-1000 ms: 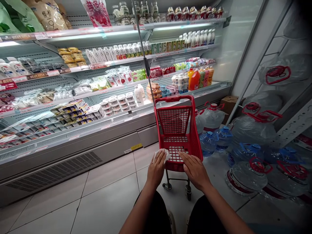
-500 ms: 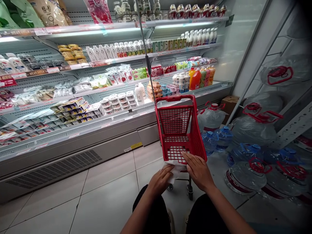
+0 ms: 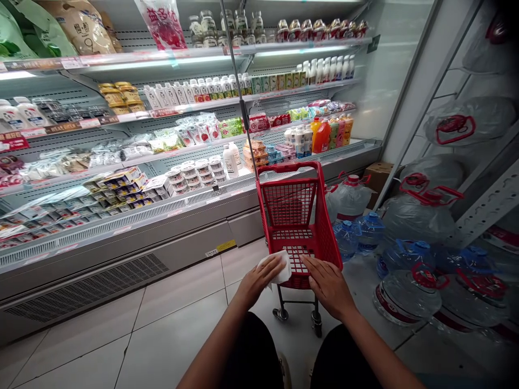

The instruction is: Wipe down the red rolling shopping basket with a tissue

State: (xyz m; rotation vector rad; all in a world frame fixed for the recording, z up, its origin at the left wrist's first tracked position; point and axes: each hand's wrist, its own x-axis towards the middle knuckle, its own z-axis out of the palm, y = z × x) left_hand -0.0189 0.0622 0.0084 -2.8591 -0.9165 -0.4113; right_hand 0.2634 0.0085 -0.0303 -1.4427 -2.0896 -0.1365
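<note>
A small red shopping cart (image 3: pixel 329 227) with a plastic grid basket stands right in front of my knees. My left hand (image 3: pixel 259 278) presses a white tissue (image 3: pixel 286 268) against the left corner of the cart's near rim, with the fingers over the tissue. My right hand (image 3: pixel 330 286) rests at the right side of the same rim, its fingers stretched out together and pointing over the basket; no object shows in it. The palms of both hands are hidden.
An open refrigerated shelf unit (image 3: pixel 194 208) with drinks and yogurt cups runs behind the cart and to the left. Large water bottles (image 3: pixel 407 294) stand close on the right. A thin dark pole (image 3: pixel 244 108) rises at the cart's left. Pale tiles (image 3: pixel 178 324) cover the floor.
My left hand has moved with the tissue from the middle of the near rim leftward and up to its left corner. My right hand has stayed almost in place.
</note>
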